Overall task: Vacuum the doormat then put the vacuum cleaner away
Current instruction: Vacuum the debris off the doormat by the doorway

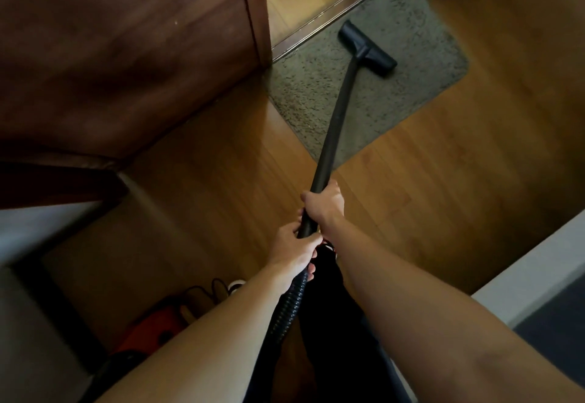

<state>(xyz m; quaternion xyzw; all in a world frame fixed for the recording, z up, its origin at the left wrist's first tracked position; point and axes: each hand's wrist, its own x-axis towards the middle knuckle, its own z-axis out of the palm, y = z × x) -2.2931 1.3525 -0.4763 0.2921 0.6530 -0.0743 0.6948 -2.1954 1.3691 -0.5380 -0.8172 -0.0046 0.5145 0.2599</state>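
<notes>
I am grasping the black wand (338, 111) in both grips. My right grip (326, 204) is wrapping round it higher up. My left grip (296, 249) is clasping its lower end just behind, where the ribbed hose (289, 304) is joining. The wand is running forward from both grips to the nozzle (367, 49), which is resting flat on the grey doormat (411, 54), well apart from them. The doormat is lying on the wooden floor (443, 165) against the threshold strip (329, 13), beside the brown door (126, 38). The red vacuum body (152, 330) is sitting on the floor by my left forearm
</notes>
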